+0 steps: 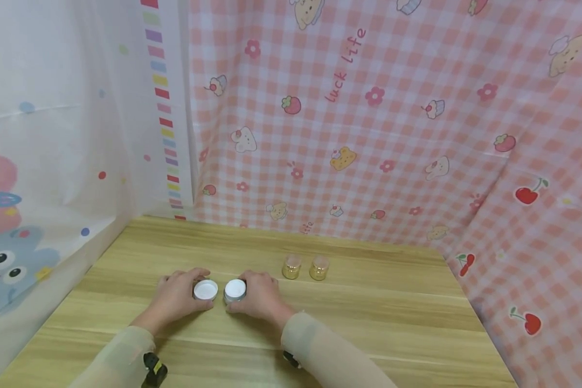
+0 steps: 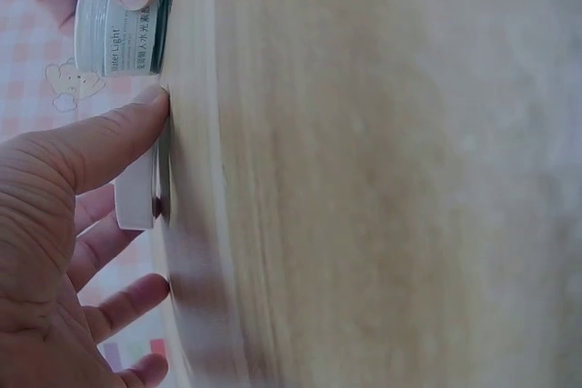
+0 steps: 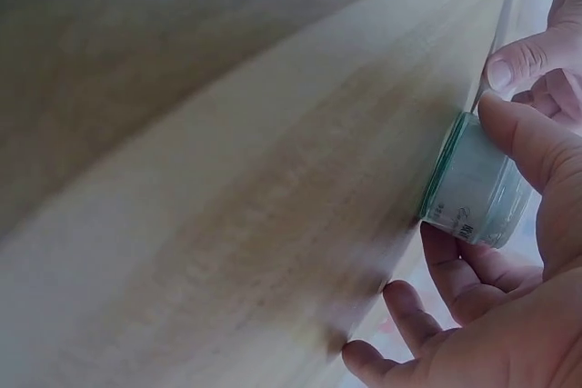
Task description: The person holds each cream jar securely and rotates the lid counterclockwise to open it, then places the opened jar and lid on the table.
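A white round lid (image 1: 206,290) lies with its hollow side up on the wooden table, and my left hand (image 1: 178,293) pinches it between thumb and fingers. Just right of it stands a small glass cream jar (image 1: 235,291), uncapped, with a white top surface showing. My right hand (image 1: 259,295) grips the jar from its right side, thumb at the front and fingers behind. Printed text covers the jar's label (image 2: 129,38) in the left wrist view. A narrow gap separates lid and jar.
Two small gold jars with pinkish tops, a left one (image 1: 291,267) and a right one (image 1: 319,268), stand behind and to the right of my right hand. A pink checked cloth (image 1: 349,129) hangs at the table's back edge, and a white patterned cloth (image 1: 77,134) hangs on the left.
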{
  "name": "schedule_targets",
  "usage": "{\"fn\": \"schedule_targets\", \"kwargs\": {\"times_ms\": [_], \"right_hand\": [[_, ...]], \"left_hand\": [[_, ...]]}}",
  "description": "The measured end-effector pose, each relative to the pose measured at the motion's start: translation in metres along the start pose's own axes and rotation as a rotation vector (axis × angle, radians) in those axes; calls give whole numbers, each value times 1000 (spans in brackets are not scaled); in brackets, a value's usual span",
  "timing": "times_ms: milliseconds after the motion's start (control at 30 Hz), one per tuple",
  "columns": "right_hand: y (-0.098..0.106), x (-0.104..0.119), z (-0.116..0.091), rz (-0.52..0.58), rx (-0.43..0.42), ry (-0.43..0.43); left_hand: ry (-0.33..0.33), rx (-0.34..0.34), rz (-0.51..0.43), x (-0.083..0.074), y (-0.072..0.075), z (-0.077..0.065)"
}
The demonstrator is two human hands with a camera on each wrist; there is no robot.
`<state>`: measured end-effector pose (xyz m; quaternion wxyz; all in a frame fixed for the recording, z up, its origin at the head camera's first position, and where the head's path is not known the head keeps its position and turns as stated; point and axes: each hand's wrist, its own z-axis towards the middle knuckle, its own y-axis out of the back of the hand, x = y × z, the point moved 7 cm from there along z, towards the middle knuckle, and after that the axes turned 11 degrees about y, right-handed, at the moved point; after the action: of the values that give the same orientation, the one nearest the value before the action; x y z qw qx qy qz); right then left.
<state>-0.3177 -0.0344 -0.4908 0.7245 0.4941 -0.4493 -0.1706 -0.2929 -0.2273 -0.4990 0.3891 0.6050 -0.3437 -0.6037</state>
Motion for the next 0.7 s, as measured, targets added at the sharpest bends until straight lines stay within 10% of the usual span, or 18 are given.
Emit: {"fn": "schedule_targets", "kwargs": {"times_ms": [700], "right_hand": [[3, -2, -11, 15, -18, 31]], "left_hand": [[2, 10, -3, -1, 1, -1]]}}
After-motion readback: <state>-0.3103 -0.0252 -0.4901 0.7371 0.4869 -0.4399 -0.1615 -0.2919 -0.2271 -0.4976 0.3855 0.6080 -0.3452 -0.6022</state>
